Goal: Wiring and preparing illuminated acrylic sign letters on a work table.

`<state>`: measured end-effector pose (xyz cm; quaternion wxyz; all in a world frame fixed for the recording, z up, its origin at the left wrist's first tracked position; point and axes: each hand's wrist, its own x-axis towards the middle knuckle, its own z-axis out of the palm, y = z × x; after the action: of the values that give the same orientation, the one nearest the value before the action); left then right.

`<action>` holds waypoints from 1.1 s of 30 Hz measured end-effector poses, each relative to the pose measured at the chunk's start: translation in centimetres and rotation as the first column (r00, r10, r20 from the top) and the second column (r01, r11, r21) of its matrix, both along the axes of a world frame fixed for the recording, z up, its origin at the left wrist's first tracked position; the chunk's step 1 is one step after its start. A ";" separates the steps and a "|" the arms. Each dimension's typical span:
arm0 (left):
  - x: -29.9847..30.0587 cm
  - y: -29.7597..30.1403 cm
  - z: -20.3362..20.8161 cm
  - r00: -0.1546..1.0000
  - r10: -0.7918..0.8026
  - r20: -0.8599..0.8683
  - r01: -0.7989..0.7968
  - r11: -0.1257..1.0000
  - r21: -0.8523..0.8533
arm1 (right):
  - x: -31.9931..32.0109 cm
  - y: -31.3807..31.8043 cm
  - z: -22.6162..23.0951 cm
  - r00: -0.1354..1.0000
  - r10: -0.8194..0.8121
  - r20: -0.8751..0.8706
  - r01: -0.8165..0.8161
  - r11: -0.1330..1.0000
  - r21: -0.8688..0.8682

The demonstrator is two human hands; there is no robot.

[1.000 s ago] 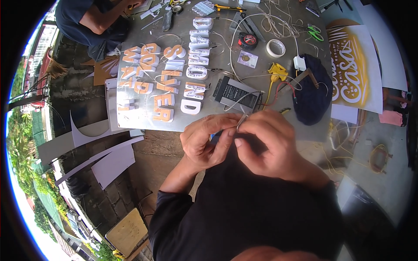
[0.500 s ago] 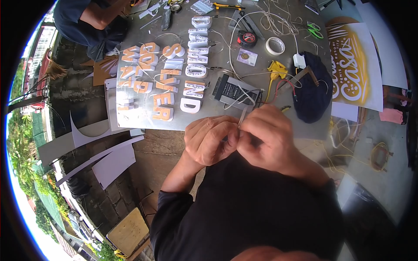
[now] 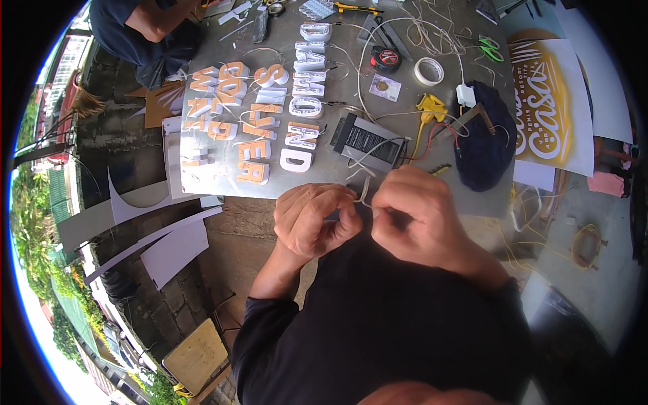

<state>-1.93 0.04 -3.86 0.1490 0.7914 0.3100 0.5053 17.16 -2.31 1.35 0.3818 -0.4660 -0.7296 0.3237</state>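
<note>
In front of my chest, at the table's near edge, both hands work on a thin whitish cable [image 3: 366,185]. My left hand [image 3: 312,219] is closed, thumb and forefinger pinching the cable near its end. Close by on the right, my right hand [image 3: 420,214] is also closed in a pinch on the cable, its fingertips partly hidden. A small gap lies between the two hands. The cable runs up toward a dark box-shaped power supply [image 3: 370,143] with a printed label, lying on the metal table [image 3: 223,185] just beyond my hands.
Rows of white and orange block letters [image 3: 299,135] cover the table's left. Around the right lie a yellow plug [image 3: 432,104], tape roll [image 3: 427,71], tape measure [image 3: 385,59], green-handled scissors [image 3: 490,48] and dark cloth [image 3: 482,162]. Another person's arm [image 3: 158,23] is at the far left.
My hands have drawn slightly apart, the left one moving left. The cable between them now shows a bend, where before it stood up straight between the fingers.
</note>
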 end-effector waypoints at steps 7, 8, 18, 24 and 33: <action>0.8 -0.3 -0.2 0.872 -0.168 0.461 0.368 0.844 -0.390 | 0.7 -0.5 1.0 0.934 -0.040 -0.355 -0.162 0.838 -0.521; 1.1 -0.6 -0.4 0.831 -0.203 0.518 0.457 0.779 -0.429 | 0.8 -0.6 1.1 0.934 -0.042 -0.354 -0.159 0.839 -0.520; 2.5 -2.3 -0.4 0.794 -0.049 0.606 0.559 0.449 -0.697 | 1.1 -1.8 -0.2 0.975 -0.181 -0.129 0.137 0.945 -0.296; 2.7 -2.9 -0.5 0.766 0.086 0.637 0.592 0.288 -0.752 | 1.3 -1.9 -0.2 0.973 -0.209 -0.103 0.185 0.962 -0.200; 3.0 -3.8 0.3 0.795 0.075 0.602 0.570 0.249 -0.783 | 2.3 -2.7 -2.1 0.972 -0.140 -0.187 0.127 0.989 -0.079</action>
<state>1.03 -3.73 -3.57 0.7463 0.4125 0.3549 0.3833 19.51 -5.04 -0.70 0.4554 -0.4931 -0.6452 0.3650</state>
